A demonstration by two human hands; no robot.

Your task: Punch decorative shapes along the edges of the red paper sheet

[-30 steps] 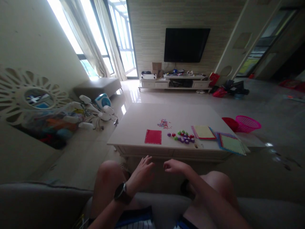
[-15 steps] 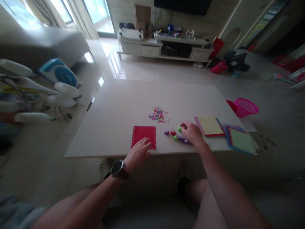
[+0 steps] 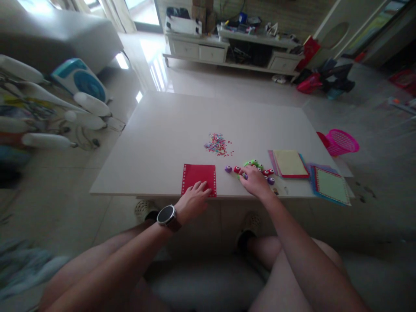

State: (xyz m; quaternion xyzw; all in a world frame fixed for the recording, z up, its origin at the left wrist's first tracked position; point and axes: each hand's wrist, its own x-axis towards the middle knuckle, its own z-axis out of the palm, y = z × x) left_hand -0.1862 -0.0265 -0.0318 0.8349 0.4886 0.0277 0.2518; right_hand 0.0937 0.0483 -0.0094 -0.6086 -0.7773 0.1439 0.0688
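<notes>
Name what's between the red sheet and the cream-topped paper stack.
Head view: a purple eye-dotted piece, a red one, then a mixed-colour cluster partly covered by the right hand.

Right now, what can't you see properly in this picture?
All in the head view:
- Small red, green and purple pieces with eyes: the right hand covers some, so I can't tell whether it grips one.
- Red paper sheet with dotted borders: the left hand hides part of its near edge.
- Tiny multicoloured bits: too small to tell shapes.
- Brown boxes: cut off by the top edge.
</notes>
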